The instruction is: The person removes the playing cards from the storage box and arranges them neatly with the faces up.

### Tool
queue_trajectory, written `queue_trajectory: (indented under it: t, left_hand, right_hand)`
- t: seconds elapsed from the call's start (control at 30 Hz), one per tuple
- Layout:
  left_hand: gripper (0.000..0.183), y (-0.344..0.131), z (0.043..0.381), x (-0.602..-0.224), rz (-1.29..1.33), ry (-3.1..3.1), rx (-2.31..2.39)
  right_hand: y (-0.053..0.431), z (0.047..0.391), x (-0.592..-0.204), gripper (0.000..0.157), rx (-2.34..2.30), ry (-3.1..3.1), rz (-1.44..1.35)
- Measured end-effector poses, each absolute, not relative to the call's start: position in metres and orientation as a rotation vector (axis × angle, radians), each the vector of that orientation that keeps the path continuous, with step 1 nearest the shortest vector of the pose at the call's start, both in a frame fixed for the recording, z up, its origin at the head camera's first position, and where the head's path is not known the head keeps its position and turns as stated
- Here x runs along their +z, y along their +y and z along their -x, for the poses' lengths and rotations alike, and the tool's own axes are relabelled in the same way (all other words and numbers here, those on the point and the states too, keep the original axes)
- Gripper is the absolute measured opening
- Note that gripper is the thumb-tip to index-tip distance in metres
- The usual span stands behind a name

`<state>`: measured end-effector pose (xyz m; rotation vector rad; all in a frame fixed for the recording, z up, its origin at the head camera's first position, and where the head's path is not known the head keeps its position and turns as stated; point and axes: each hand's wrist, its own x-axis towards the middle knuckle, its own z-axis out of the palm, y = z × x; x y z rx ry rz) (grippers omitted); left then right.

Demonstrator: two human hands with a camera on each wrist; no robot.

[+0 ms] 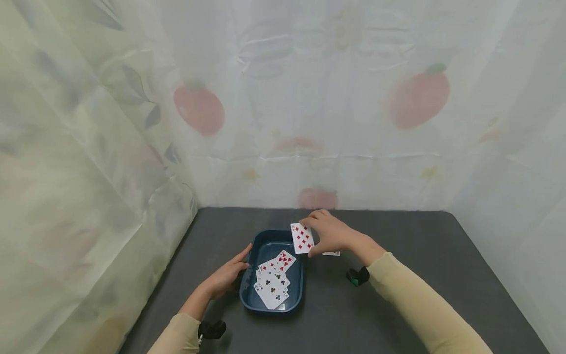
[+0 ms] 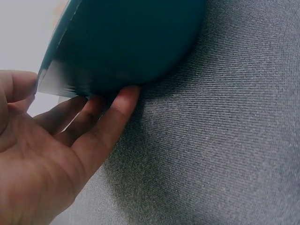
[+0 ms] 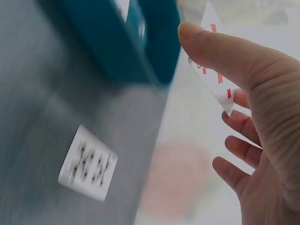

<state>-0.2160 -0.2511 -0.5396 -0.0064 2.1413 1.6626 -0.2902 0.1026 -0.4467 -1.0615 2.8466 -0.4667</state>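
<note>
My right hand (image 1: 331,233) pinches a playing card with red diamonds (image 1: 302,239) above the right rim of a dark blue tray (image 1: 245,290). In the right wrist view, the thumb lies across the diamond card (image 3: 219,77) and the fingers are behind it. My left hand (image 1: 226,276) holds the tray's left side. The left wrist view has its thumb at the tray's rim and its fingers (image 2: 110,115) against the outside wall, low down. Several face-up cards (image 1: 273,285), hearts and clubs among them, overlap inside the tray. One black-suited card (image 3: 88,164) lies on the table, mostly hidden by my right hand in the head view.
The dark grey table (image 1: 398,305) carries the tray. A patterned white curtain (image 1: 318,123) hangs along the back, with more sheeting at both sides. Dark bands (image 1: 358,276) are by both wrists.
</note>
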Motion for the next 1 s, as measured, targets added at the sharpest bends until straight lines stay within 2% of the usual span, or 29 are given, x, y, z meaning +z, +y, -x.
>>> queue_trajectory:
  t: [0.23,0.43,0.63,1.0]
  left_hand:
    - [0.064,-0.253,0.216,-0.541,0.012,2.154,1.679]
    - [0.062,-0.258,0.217,-0.541,0.009,2.165,1.682]
    - [0.061,-0.262,0.218,-0.542,0.002,2.146,1.700]
    - [0.062,-0.263,0.217,-0.545,-0.027,2.129,1.704]
  right_hand:
    - [0.169,0.301,-0.464,0.090,-0.507,2.901,0.900]
    - [0.205,0.305,-0.482,0.088,-0.509,2.916,0.827]
    - [0.223,0.311,-0.498,0.086,-0.516,2.890,0.710]
    - [0.228,0.318,-0.518,0.083,-0.515,2.784,0.589]
